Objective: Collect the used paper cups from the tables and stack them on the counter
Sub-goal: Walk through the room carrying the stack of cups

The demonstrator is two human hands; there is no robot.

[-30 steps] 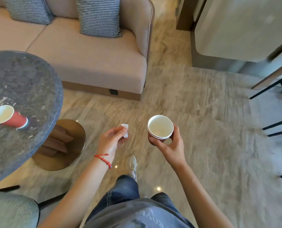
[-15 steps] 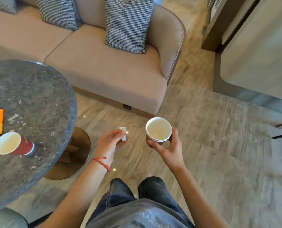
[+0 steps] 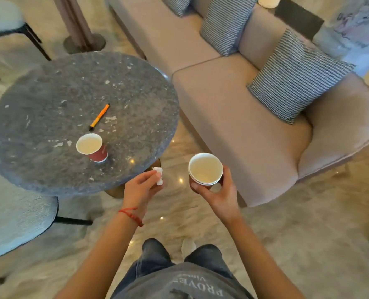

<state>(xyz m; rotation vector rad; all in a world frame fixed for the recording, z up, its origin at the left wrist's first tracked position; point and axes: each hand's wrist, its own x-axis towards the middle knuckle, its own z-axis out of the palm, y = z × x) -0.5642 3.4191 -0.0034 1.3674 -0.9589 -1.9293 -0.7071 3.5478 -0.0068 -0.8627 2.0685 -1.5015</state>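
The right hand (image 3: 220,195) is wrapped around a stack of nested paper cups (image 3: 205,169), thumb on the near side and fingers on the far side; two or three white rims show one inside the other, and the top cup looks empty, its pale inside bare. The stack is upright and held over the floor (image 3: 297,223), just beside the sofa (image 3: 233,117) edge. The left hand (image 3: 139,187) is closed in a pinch on a small crumpled white tissue (image 3: 158,176), thumb and fingers pressed on it, with a red cord bracelet (image 3: 131,215) at the wrist. This hand hangs at the near rim of the round grey stone surface (image 3: 50,104). On that surface, ahead and to the left of the left hand, stands one red cup (image 3: 92,146) with a white inside, upright and seemingly empty, touched by neither hand. Beyond it, farther from the hands, lies an orange pen (image 3: 99,117), apart from the cup. Checked cushions (image 3: 295,78) lean on the sofa back, ahead and to the right of the right hand.
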